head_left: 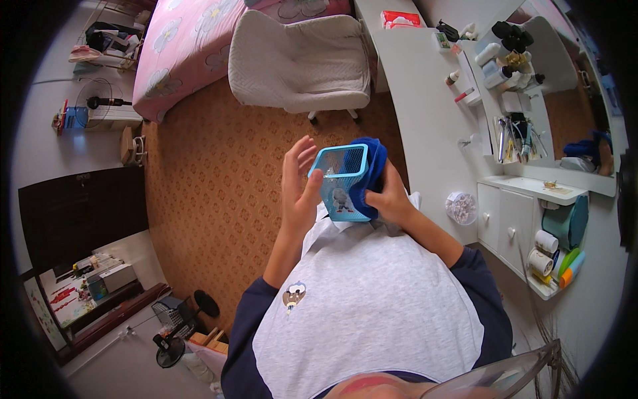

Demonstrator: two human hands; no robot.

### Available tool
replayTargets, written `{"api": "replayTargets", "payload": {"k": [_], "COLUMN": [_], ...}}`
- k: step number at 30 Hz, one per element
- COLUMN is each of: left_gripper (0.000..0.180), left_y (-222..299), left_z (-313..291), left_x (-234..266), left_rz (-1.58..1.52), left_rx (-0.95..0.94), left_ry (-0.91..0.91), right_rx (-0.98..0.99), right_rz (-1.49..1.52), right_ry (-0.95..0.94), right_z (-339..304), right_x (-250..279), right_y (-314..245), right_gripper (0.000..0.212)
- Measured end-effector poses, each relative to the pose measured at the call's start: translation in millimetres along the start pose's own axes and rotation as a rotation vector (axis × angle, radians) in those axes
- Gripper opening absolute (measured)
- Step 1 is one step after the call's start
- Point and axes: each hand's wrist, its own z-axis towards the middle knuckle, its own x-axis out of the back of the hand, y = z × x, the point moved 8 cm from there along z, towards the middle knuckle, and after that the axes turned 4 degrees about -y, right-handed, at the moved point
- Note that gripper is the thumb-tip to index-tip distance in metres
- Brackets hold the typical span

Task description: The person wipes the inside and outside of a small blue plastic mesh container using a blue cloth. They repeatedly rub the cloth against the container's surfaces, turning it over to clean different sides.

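Centrally, I hold one light blue mesh holder [342,181], square-mouthed and tilted, above my lap in front of my grey shirt. One dark blue cloth [369,174] is wrapped against its right side. My left hand [298,189] lies flat on the holder's left wall, fingers spread and pointing up, not curled around anything. My right hand [392,198] pinches the cloth against the holder's lower right wall, thumb in front; the remaining fingers are hidden behind the cloth.

Below the hands, one patterned orange-brown carpet [219,193] covers the floor. One padded white chair [302,60] stands on it, well apart from the holder, with one bed under a pink flowered cover [179,46] beside it. To my right, one curved white desk [425,120] runs along the wall, bearing one round clear container [461,207] near its edge and one red box [401,20] at its far end. Two fans are visible: one floor fan [93,102] near the bed, one smaller black fan [170,351] by a wire basket.
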Motion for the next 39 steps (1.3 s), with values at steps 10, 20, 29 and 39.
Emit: {"api": "replayTargets", "payload": {"k": [10, 20, 29, 39], "left_gripper": [0.121, 0.122, 0.12, 0.113], "left_y": [-31, -11, -10, -44], "left_z": [-4, -12, -1, 1], "left_x": [-35, -37, -32, 2], "left_rz": [-0.099, 0.417, 0.222, -0.404], "left_rx": [0.194, -0.053, -0.027, 0.233], "left_ry": [-0.31, -0.263, -0.234, -0.127], "right_rx": [-0.117, -0.043, 0.037, 0.023], "right_rz": [0.026, -0.211, -0.235, -0.222], "right_ry": [-0.038, -0.122, -0.306, -0.233], "right_z": [2, 9, 36, 18], "right_x": [-4, -3, 8, -25], "right_y": [0, -11, -38, -7], "right_gripper": [0.07, 0.071, 0.041, 0.025]}}
